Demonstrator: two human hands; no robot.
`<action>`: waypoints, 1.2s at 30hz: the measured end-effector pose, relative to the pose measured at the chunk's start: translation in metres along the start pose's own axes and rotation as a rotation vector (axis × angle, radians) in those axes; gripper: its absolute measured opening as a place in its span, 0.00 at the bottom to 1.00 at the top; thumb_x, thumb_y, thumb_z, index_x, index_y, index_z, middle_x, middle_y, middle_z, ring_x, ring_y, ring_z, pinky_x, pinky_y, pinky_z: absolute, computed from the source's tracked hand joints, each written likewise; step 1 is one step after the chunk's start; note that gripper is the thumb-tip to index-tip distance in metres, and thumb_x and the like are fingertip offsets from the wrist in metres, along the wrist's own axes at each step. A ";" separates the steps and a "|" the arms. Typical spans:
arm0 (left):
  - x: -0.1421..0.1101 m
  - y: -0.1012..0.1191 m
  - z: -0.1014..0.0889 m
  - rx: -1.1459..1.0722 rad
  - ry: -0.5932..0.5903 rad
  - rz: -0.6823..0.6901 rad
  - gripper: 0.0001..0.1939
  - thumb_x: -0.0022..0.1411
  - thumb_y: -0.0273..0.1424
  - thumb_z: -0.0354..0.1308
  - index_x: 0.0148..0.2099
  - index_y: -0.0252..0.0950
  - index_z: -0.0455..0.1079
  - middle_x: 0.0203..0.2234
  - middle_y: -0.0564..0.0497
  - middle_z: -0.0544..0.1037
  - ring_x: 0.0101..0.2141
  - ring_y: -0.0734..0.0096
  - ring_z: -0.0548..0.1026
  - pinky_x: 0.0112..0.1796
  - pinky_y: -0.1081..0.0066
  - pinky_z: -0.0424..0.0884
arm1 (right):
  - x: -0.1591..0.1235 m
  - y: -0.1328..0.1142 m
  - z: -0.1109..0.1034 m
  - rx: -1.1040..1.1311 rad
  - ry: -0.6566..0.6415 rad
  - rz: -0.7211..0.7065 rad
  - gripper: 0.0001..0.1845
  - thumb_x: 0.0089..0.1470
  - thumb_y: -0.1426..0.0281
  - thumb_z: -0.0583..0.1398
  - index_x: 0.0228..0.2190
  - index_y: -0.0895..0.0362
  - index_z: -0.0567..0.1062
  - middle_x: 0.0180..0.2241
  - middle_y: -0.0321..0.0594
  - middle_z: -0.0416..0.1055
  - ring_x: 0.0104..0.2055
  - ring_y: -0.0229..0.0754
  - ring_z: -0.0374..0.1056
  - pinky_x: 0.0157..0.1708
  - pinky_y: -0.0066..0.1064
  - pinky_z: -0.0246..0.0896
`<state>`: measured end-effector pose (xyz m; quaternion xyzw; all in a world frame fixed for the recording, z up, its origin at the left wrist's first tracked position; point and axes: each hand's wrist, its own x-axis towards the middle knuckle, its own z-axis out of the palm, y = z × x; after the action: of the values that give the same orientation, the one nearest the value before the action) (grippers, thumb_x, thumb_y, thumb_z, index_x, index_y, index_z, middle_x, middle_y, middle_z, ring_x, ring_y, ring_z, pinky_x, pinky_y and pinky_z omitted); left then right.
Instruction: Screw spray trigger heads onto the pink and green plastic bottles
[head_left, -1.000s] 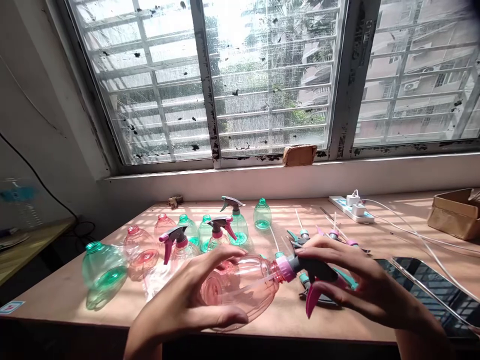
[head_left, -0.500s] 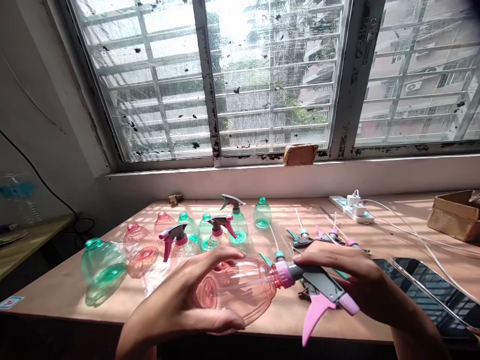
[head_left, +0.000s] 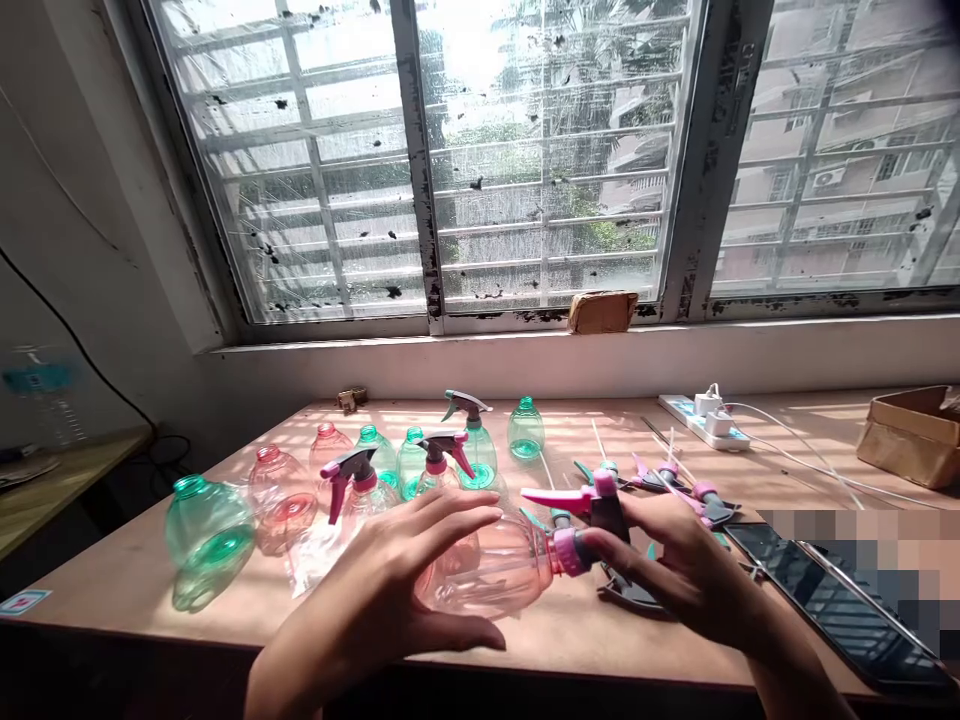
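Note:
A clear pink spray bottle lies on its side above the table's front, its neck toward the right. My left hand curves around its base end, fingers over the top and thumb beneath. On the neck sits a spray head with a pink collar, grey body and pink trigger; the trigger points left. My right hand is closed on this spray head by its grey part, beside the collar. A pale tube runs inside the bottle. Behind my hands stand a pink-trigger sprayer bottle and another one.
Green bottles and pink bottles without tops stand at left. Loose spray heads with tubes lie behind my right hand. A phone, a power strip and a cardboard box are at right.
My right hand has turned the spray head; its trigger, hanging down before, now points left on the upper side. My left hand's fingers have shifted over the bottle.

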<state>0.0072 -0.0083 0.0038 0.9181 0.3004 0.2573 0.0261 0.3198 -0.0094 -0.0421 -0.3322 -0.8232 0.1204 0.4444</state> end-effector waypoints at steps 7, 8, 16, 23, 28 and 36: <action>0.000 0.000 0.002 -0.015 0.199 0.083 0.39 0.60 0.44 0.73 0.70 0.52 0.62 0.64 0.48 0.74 0.64 0.54 0.71 0.64 0.58 0.69 | -0.004 0.016 0.009 0.250 0.145 0.059 0.19 0.67 0.53 0.62 0.37 0.54 0.84 0.30 0.40 0.79 0.31 0.44 0.73 0.31 0.34 0.73; 0.000 0.000 0.001 -0.015 0.205 0.082 0.39 0.61 0.44 0.73 0.70 0.51 0.63 0.64 0.47 0.74 0.64 0.53 0.71 0.63 0.58 0.69 | -0.006 0.017 0.010 0.247 0.155 0.064 0.18 0.67 0.53 0.63 0.39 0.53 0.84 0.33 0.41 0.80 0.33 0.46 0.75 0.34 0.36 0.75; 0.001 -0.004 0.003 -0.063 0.201 0.095 0.42 0.55 0.48 0.76 0.68 0.51 0.65 0.61 0.45 0.77 0.60 0.48 0.75 0.62 0.54 0.70 | -0.010 0.008 0.015 0.389 0.021 0.069 0.17 0.74 0.61 0.55 0.59 0.46 0.75 0.47 0.45 0.80 0.36 0.43 0.79 0.41 0.38 0.79; -0.003 -0.005 0.012 -0.282 0.315 0.006 0.69 0.52 0.45 0.79 0.77 0.65 0.30 0.74 0.42 0.58 0.62 0.45 0.74 0.61 0.47 0.74 | 0.003 -0.004 0.035 0.514 0.170 -0.031 0.20 0.63 0.67 0.69 0.53 0.43 0.70 0.56 0.45 0.77 0.52 0.50 0.80 0.39 0.35 0.83; 0.002 -0.004 0.013 -0.347 0.400 0.032 0.72 0.50 0.47 0.79 0.75 0.72 0.24 0.77 0.43 0.48 0.64 0.42 0.72 0.63 0.40 0.70 | 0.002 -0.006 0.039 0.372 0.282 -0.039 0.14 0.64 0.65 0.68 0.49 0.45 0.74 0.51 0.42 0.81 0.46 0.49 0.83 0.36 0.34 0.83; 0.003 -0.016 0.022 -0.563 0.037 -0.354 0.53 0.69 0.48 0.64 0.78 0.61 0.27 0.77 0.41 0.51 0.73 0.44 0.59 0.61 0.46 0.72 | 0.008 -0.016 0.043 0.167 0.351 -0.191 0.17 0.64 0.71 0.67 0.52 0.48 0.70 0.43 0.41 0.81 0.44 0.48 0.82 0.41 0.35 0.81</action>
<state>0.0114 0.0086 -0.0170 0.8037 0.3729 0.3381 0.3175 0.2747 -0.0120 -0.0542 -0.2306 -0.7481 0.0858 0.6163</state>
